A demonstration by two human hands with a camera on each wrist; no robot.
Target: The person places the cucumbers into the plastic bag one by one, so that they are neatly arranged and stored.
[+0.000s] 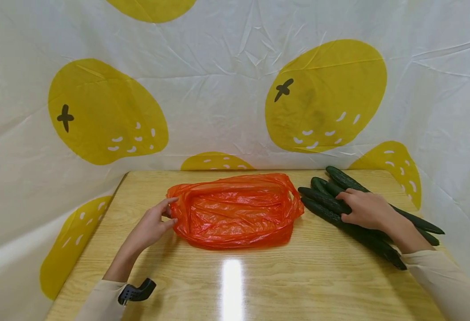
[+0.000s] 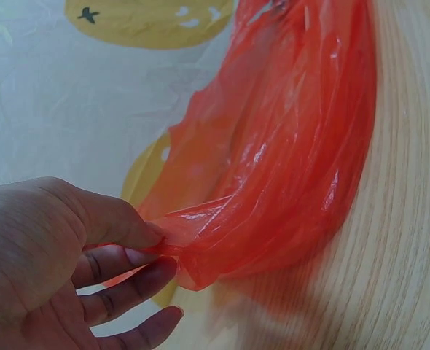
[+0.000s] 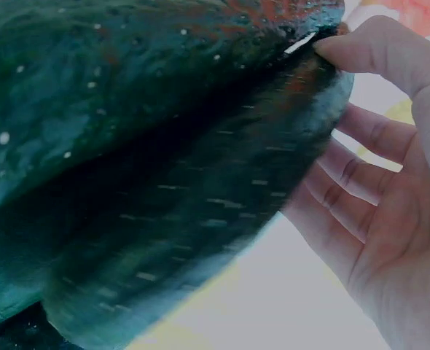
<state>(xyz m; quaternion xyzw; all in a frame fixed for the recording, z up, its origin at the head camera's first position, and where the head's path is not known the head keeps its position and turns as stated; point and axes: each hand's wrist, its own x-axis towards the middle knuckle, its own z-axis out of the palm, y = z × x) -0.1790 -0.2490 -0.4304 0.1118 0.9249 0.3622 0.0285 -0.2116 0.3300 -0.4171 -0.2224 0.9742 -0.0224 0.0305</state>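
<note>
A thin red plastic bag [image 1: 239, 240] lies spread with its mouth facing up in the middle of the wooden table. At its left end, my left hand [image 1: 152, 226] pinches the bag's edge between thumb and fingers, as the left wrist view shows on the bunched red film [image 2: 273, 189]. To the right of the bag lies a pile of several long dark green cucumbers [image 1: 327, 216]. Over this pile, my right hand [image 1: 368, 211] grips one cucumber [image 3: 208, 211], its thumb on one side and fingers along the other. Another cucumber [image 3: 113, 87] lies close alongside it.
The light wooden table [image 1: 186, 285] ends at a white cloth [image 1: 218, 107] printed with yellow fruit, which hangs behind and at both sides. A black strap [image 1: 136, 292] is on the left wrist.
</note>
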